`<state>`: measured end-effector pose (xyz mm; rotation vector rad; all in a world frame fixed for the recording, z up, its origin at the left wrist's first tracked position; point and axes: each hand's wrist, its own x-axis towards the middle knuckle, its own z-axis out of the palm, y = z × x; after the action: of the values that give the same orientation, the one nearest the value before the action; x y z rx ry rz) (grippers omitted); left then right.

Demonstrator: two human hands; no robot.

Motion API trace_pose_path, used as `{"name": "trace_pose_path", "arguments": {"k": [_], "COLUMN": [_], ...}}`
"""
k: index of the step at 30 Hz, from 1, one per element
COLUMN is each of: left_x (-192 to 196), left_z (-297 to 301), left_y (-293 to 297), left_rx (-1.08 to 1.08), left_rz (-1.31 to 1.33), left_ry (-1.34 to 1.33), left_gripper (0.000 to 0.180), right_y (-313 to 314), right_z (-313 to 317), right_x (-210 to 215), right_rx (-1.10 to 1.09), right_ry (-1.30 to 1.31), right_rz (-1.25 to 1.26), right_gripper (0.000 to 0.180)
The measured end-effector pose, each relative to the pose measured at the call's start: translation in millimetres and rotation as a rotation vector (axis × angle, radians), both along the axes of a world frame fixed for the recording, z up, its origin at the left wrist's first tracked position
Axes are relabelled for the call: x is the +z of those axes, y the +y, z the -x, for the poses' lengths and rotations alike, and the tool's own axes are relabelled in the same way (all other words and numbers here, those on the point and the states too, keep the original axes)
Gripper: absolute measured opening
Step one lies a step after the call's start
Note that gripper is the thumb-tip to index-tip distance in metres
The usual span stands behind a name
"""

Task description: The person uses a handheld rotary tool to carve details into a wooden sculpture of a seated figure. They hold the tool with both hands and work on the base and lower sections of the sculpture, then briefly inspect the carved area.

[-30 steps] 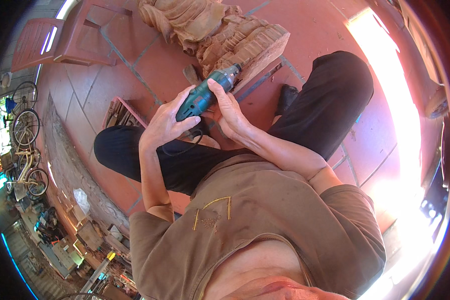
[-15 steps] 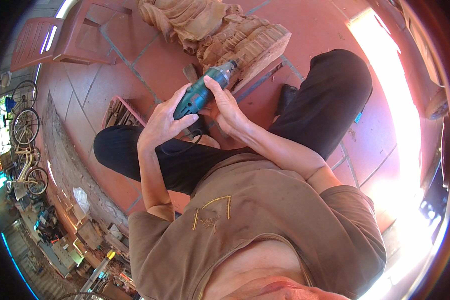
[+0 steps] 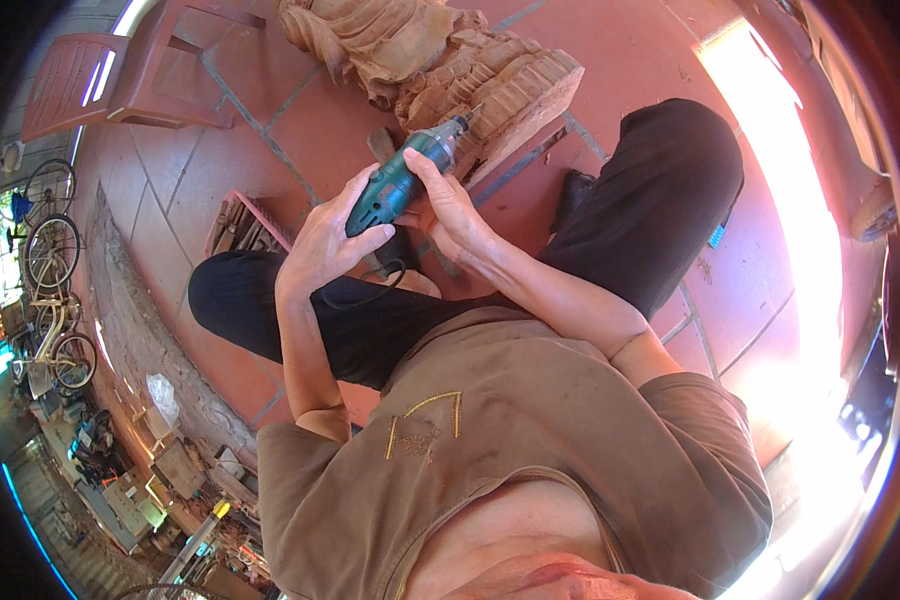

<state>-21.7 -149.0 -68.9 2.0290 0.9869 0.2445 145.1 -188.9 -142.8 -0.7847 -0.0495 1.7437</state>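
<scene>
Both of my hands hold a green die grinder (image 3: pixel 398 182) with a grey metal nose, in front of my lap. My left hand (image 3: pixel 318 238) is closed round its rear end, thumb along the near side. Around the front part of the body wraps my right hand (image 3: pixel 452 215), its thumb on top. The grinder tilts up and to the right, and a thin bit shows at its tip, close to the carved wooden figure (image 3: pixel 395 45). I cannot tell whether the bit touches the wood. A dark cord (image 3: pixel 375 296) loops from the rear over my leg.
The figure lies on red floor tiles (image 3: pixel 270 85) beyond my bent legs. A pink basket (image 3: pixel 238 225) of carving tools stands left of the grinder. Farther left are a reddish plastic chair (image 3: pixel 140 95), a long timber slab (image 3: pixel 155 320) and bicycles (image 3: pixel 50 260).
The grinder has shifted very slightly, its nose a little to the left and up, and the thin bit shows more clearly. Both hands keep their hold.
</scene>
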Motion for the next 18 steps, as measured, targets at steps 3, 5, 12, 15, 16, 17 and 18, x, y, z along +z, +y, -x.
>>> {"name": "trace_pose_path", "arguments": {"k": [3,5,12,15,16,17,18], "left_x": [1.3,5.6,7.3,5.3,6.8,7.6,7.4], "left_z": [-1.8,-3.8,-6.5,-5.2,-5.7,-6.0,-5.8], "left_y": [-0.6,-1.1,-3.3,-3.7,-4.0,-4.2,-4.2], "left_rx": [0.004,0.014,0.03,0.025,0.022,0.019,0.015], "left_rz": [-0.003,0.04,0.037,0.015,0.019,0.024,0.022], "left_ry": [0.018,0.054,0.044,0.035,0.033,0.03,0.028], "left_gripper": [0.072,0.072,0.072,0.072,0.072,0.072,0.072], "right_y": [2.0,2.9,2.5,1.3,0.6,-0.2,-1.1], "right_z": [-1.0,-1.4,-3.4,-4.6,-4.8,-4.9,-4.7], "right_x": [-4.5,-3.8,-4.4,-0.3,0.4,0.9,0.9], "right_rx": [0.018,0.022,0.031,0.023,0.025,0.028,0.026], "right_ry": [0.013,0.019,0.033,0.037,0.035,0.033,0.029], "right_rz": [-0.012,0.015,0.004,-0.008,-0.005,-0.003,0.002], "right_gripper": [0.051,0.05,0.048,0.047,0.047,0.046,0.047]}}
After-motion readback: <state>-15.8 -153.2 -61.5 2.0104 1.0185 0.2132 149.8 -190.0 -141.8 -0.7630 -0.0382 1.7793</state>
